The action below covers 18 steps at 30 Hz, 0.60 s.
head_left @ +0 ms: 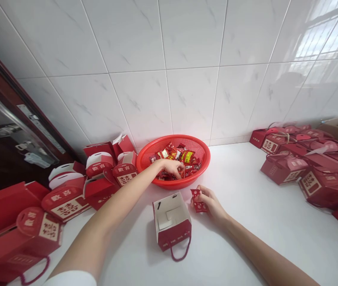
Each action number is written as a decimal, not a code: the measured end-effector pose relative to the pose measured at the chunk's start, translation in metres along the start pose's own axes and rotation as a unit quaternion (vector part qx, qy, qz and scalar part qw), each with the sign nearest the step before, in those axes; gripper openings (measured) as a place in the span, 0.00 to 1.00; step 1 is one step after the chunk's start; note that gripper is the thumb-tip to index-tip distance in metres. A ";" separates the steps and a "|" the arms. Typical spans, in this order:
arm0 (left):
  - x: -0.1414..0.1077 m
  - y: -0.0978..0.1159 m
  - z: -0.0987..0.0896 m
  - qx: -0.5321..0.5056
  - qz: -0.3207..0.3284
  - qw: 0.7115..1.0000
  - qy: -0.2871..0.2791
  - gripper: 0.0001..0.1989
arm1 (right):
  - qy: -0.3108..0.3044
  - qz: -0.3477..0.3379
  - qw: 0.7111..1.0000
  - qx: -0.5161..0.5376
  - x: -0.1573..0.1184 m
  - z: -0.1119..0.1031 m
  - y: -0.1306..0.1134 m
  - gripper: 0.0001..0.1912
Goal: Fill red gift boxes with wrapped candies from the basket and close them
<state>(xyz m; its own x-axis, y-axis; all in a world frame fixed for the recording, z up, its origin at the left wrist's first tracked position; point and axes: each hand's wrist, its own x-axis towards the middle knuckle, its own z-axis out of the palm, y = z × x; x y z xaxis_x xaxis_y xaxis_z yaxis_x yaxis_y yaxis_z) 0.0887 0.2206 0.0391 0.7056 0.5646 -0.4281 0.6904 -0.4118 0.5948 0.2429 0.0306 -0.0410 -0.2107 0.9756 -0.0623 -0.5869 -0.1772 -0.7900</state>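
Red sweets [174, 152] may be spilled if raked by the left grip [171, 167], closure unclear, a packet [199, 207] being pinched in the right grip [213, 203].

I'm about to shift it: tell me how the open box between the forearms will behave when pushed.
The open box looks light, given its thin walls; it would probably slide on the smooth tabletop. The limp-looking cord loop may trail.
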 end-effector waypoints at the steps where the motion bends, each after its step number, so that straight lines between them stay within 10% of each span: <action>1: 0.001 0.000 0.000 0.008 -0.002 1.000 -0.006 0.14 | -0.003 0.000 1.000 -0.006 0.001 -0.001 0.000 0.11; 18: -0.008 0.003 -0.011 -0.020 0.043 0.997 0.058 0.15 | -0.001 -0.003 0.998 -0.063 0.002 -0.004 -0.005 0.11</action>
<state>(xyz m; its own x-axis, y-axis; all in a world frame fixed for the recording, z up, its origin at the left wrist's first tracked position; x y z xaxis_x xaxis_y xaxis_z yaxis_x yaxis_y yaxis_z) 0.0839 0.2230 0.0521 0.7368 0.6088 -0.2941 0.6199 -0.4347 0.6533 0.2481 0.0340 -0.0399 -0.2090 0.9763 -0.0554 -0.4856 -0.1528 -0.8608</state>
